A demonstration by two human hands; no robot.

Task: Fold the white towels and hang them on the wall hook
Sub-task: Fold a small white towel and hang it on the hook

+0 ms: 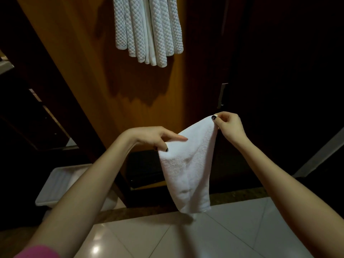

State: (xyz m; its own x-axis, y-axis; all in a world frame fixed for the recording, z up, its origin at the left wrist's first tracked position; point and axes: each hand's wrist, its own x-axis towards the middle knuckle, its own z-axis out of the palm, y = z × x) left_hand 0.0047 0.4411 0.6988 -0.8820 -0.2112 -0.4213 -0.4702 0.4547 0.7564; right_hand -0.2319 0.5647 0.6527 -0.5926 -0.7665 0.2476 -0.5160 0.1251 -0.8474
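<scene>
Down at six o'clock, the small white towel hangs soft and floppy. The right hand pinches its top corner; the left hand pinches the other edge, pointer finger straight. It looks light. Grab corners. More towels hang at twelve o'clock.

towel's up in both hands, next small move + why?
Probably bring the right hand across to the left hand so the top corners meet. The towel hangs in the air, pinched at two upper points, sagging and uneven, not yet a neat fold. Hung towels are already on the wall above, so hanging comes after.
</scene>
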